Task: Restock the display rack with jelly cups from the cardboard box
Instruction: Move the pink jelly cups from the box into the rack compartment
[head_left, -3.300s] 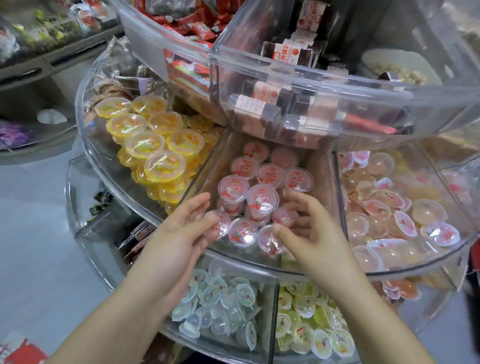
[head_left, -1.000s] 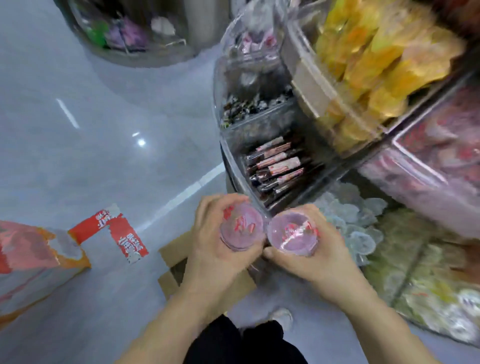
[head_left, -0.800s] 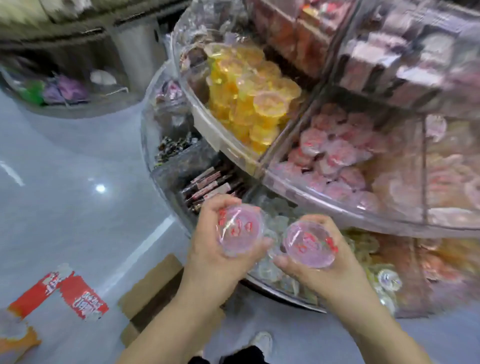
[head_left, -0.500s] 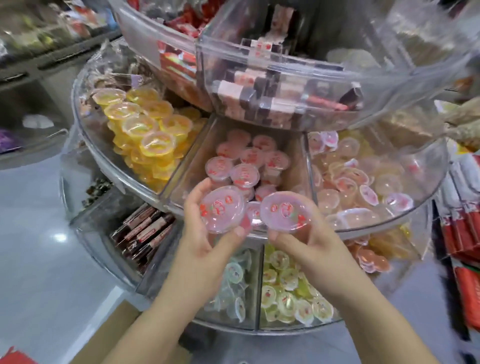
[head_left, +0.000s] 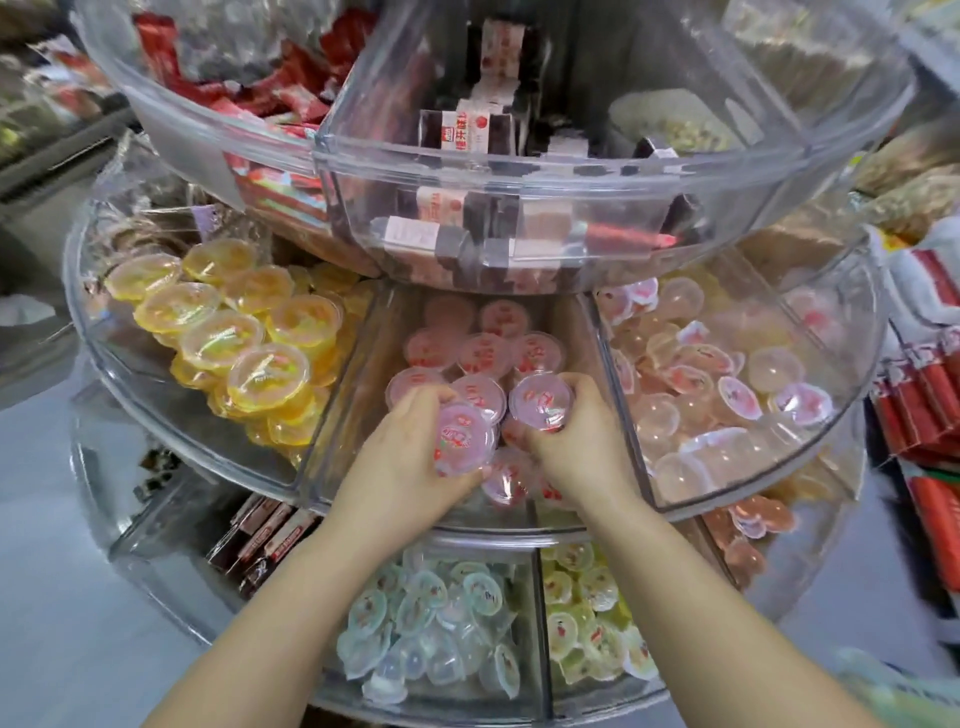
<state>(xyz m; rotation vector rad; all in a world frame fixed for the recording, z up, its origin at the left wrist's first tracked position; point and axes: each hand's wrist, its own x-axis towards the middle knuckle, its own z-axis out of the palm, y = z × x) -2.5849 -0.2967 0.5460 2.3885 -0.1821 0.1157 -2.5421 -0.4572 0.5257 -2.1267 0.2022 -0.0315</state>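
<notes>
Hands have come up from beside the rack's lower tier and now reach into its pink bin (head_left: 363, 364). Left hand (head_left: 415, 467) is closed round a pink cup (head_left: 464, 439) tilted over the bin's front rows, and right hand (head_left: 576, 447) grips another cup (head_left: 540, 401) upright just beside it. Both look about to be set down, so two more cups are nearly stocked.

Clear tiered display rack (head_left: 156, 410), middle tier holding yellow jelly cups (head_left: 218, 332), pink jelly cups (head_left: 485, 353), pale cups (head_left: 727, 384)
</notes>
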